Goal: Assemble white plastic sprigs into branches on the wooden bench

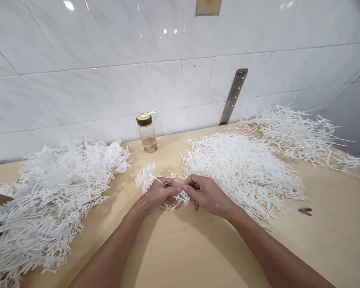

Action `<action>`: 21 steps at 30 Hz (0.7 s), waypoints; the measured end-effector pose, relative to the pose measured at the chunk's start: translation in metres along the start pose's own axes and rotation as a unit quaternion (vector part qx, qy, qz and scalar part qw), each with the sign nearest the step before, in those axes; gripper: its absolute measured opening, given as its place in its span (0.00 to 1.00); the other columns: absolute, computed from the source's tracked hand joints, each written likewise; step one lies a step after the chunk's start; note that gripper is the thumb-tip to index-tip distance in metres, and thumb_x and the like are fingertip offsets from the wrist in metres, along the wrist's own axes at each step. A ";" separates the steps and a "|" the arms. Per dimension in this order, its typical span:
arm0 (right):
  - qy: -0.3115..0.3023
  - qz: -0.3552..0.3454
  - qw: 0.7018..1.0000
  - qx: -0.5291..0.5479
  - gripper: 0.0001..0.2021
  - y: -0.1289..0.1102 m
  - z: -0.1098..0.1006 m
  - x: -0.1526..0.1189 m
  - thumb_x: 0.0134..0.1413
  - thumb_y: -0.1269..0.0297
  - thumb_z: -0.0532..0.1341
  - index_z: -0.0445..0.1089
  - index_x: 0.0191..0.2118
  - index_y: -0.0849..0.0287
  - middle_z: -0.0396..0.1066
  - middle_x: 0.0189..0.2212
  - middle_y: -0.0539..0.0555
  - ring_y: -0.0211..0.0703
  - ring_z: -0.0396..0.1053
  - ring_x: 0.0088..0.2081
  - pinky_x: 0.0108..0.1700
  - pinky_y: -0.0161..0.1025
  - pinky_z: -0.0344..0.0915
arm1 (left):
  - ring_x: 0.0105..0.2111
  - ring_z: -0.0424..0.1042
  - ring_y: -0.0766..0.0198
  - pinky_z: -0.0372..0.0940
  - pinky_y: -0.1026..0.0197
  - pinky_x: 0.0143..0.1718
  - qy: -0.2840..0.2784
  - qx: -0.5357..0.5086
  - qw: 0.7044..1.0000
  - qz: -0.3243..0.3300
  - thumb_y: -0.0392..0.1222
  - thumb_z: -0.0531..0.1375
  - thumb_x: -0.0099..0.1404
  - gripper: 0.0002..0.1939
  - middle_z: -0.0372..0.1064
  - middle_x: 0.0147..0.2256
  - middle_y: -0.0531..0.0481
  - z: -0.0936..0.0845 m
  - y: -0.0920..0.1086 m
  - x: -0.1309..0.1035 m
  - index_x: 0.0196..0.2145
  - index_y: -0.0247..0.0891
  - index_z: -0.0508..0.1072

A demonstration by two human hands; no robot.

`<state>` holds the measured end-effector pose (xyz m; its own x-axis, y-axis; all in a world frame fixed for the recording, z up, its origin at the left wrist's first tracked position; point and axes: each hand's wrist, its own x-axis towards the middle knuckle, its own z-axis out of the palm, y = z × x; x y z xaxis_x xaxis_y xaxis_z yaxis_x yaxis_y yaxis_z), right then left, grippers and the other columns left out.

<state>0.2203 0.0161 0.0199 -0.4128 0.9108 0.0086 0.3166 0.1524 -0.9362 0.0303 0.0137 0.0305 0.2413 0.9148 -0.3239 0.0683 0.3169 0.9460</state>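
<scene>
My left hand (163, 191) is closed on a white branched plastic sprig (146, 177), whose feathery end sticks out to the left above the knuckles. More white strands of it curl below the fingers. My right hand (202, 193) meets it fingertip to fingertip, thumb and forefinger pinched together; whatever lies in that pinch is too small to make out. Just beyond my right hand spreads a heap of short white plastic pieces (237, 168). A large pile of white branched sprigs (63, 184) lies to the left of my left hand.
A bottle with a dark and yellow lid (150, 136) stands near the tiled wall (114, 92). Longer white branches (300, 132) are heaped at the back right. A metal bracket (234, 96) leans by the wall. Small dark metal pieces (305, 211) lie on the wooden table (333, 240).
</scene>
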 end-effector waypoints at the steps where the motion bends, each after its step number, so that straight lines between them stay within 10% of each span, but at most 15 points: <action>1: 0.016 -0.006 1.000 -0.012 0.11 -0.001 0.002 -0.001 0.61 0.56 0.57 0.68 0.34 0.58 0.66 0.21 0.45 0.33 0.65 0.17 0.20 0.31 0.63 | 0.16 0.54 0.73 0.46 0.66 0.19 0.000 -0.003 1.000 0.003 0.46 0.71 0.45 0.14 0.61 0.17 0.56 -0.001 -0.001 0.000 0.23 0.34 0.74; 5: 0.051 -0.001 0.998 0.021 0.11 -0.002 0.007 -0.001 0.61 0.56 0.57 0.67 0.33 0.57 0.65 0.19 0.44 0.33 0.64 0.15 0.19 0.31 0.62 | 0.16 0.53 0.75 0.44 0.68 0.18 0.006 -0.057 0.998 0.030 0.47 0.71 0.51 0.15 0.60 0.16 0.58 -0.010 -0.005 0.002 0.32 0.35 0.76; 12: 0.054 0.021 0.981 0.186 0.17 0.006 0.008 0.004 0.59 0.49 0.60 0.65 0.30 0.58 0.64 0.17 0.44 0.33 0.62 0.15 0.19 0.32 0.60 | 0.34 0.75 0.59 0.69 0.57 0.40 -0.062 -0.207 0.975 0.044 0.54 0.67 0.58 0.25 0.75 0.39 0.40 -0.031 -0.006 0.004 0.45 0.31 0.77; 21: 0.166 0.009 0.972 0.163 0.16 0.004 0.010 0.003 0.59 0.47 0.60 0.65 0.33 0.57 0.63 0.15 0.43 0.35 0.62 0.15 0.20 0.33 0.61 | 0.27 0.71 0.64 0.67 0.61 0.32 -0.092 -0.046 0.993 0.066 0.53 0.70 0.54 0.23 0.73 0.32 0.46 -0.013 -0.002 -0.006 0.39 0.32 0.76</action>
<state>0.2115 0.0157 0.0127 -0.0934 0.9942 0.0538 0.0105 0.0550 -0.9984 0.0165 0.0106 0.0303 0.4154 0.8914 -0.1815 -0.0613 0.2265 0.9721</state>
